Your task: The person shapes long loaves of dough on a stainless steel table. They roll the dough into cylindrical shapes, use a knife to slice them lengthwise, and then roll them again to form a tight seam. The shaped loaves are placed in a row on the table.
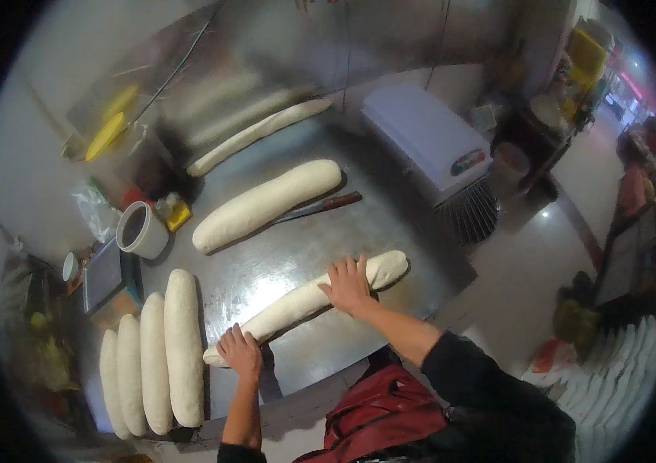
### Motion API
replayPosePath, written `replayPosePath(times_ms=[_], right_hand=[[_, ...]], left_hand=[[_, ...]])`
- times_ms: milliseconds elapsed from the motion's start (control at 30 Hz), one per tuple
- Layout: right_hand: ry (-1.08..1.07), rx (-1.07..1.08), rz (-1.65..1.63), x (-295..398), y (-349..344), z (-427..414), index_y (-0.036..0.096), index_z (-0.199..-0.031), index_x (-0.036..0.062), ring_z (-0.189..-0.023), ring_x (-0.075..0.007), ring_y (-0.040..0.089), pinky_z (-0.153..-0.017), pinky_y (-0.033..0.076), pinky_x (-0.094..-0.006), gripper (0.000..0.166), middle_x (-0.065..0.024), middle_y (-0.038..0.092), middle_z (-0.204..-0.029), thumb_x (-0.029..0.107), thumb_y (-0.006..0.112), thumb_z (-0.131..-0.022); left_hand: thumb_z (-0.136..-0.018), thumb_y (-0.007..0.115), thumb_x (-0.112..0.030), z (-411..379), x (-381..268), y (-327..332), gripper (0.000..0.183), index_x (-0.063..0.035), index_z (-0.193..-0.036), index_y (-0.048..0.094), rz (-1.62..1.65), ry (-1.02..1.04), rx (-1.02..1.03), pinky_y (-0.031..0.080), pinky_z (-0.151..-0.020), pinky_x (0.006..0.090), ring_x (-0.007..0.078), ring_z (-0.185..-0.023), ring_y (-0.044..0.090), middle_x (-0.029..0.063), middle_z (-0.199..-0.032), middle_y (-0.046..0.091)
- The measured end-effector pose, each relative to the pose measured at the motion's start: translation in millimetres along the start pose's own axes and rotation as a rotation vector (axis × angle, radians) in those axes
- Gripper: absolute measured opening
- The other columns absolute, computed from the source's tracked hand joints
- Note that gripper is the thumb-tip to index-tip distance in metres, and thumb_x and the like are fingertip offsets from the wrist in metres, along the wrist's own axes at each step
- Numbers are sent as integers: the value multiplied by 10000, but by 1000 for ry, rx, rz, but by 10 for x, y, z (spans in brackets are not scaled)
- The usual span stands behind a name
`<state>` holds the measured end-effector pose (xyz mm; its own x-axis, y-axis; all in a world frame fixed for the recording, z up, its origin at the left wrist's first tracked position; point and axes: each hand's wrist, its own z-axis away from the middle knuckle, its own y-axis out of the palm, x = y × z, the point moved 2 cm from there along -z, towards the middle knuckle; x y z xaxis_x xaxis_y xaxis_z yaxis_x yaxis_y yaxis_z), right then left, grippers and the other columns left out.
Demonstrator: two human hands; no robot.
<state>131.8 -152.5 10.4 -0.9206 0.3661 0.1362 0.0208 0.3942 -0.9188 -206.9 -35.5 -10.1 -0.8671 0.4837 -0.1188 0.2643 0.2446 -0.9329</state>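
Note:
A long roll of pale dough (293,304) lies slantwise across the near part of the metal worktable (304,370). My left hand (240,350) rests on its left end, fingers over the top. Farther along, near the right end, my right hand (348,285) lies on the dough with its fingers spread. Beyond them sits a thicker dough roll (267,204), with a knife (328,205) with a brown handle against its near side. A thinner dough strip (258,134) lies at the back by the wall. Several dough rolls (184,347) stand side by side at the left.
At the back left are a white plastic tub (154,237), a yellow packet (178,216), a clear plastic bag (95,214) and a flat dark-topped device (102,276). A white box-shaped appliance (423,133) stands at the right rear, above a wire rack (469,214).

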Motion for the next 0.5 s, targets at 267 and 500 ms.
replayPosePath(times_ms=[267,500], right_hand=[[-18,-54,-233,-963,-286,744,690,-1274,49,-1203,-378,586,-1087,396,-578,537,-139,665,-1244,485,635,-965],[-35,-155,-126,-916,-116,407,709,-1119,74,-1149,-333,589,-1040,408,-539,335,-107,666,-1168,334,700,-908]], left_hand=[[-1090,414,-522,844,462,-227,625,6,-1244,710,26,35,-82,413,-1045,573,440,-1151,592,233,-1228,678],[-1059,407,-458,551,417,-123,552,-24,-1139,738,-55,-76,-41,420,-1026,536,412,-1050,604,183,-1134,686]])
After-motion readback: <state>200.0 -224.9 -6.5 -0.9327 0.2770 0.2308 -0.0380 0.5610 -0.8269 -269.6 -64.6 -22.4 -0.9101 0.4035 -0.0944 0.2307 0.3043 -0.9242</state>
